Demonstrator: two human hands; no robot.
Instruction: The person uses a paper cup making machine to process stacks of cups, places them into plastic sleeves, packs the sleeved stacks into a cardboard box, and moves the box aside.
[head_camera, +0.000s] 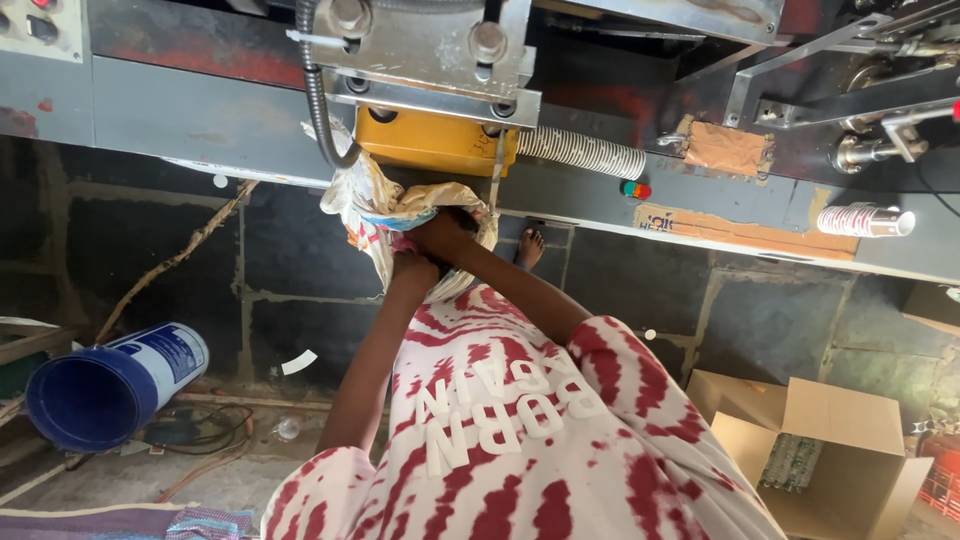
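Dim workshop floor of dark stone slabs, with a grey machine (250, 120) running across the top of the view and a yellow box (435, 140) bolted under it. Both hands are up at a crumpled sack (385, 205) hanging right below that yellow box. The left hand (412, 268) is bunched on the lower cloth, grip closed on the sack, and the right hand (440, 232) is pushed in at the sack's mouth, so I honestly can't tell if its fingers are curled or flat. If it were me I'd keep the mouth pulled wide and snug under the box, lower hand taking the weight so nothing slips sideways. White cup stacks (580, 152) poke out beside the box, and another stack (865, 220) sits further right. A blue drum (110, 385) lies tipped over on the floor to the left, and an open carton (830, 450) sits to the right with something packed in it.
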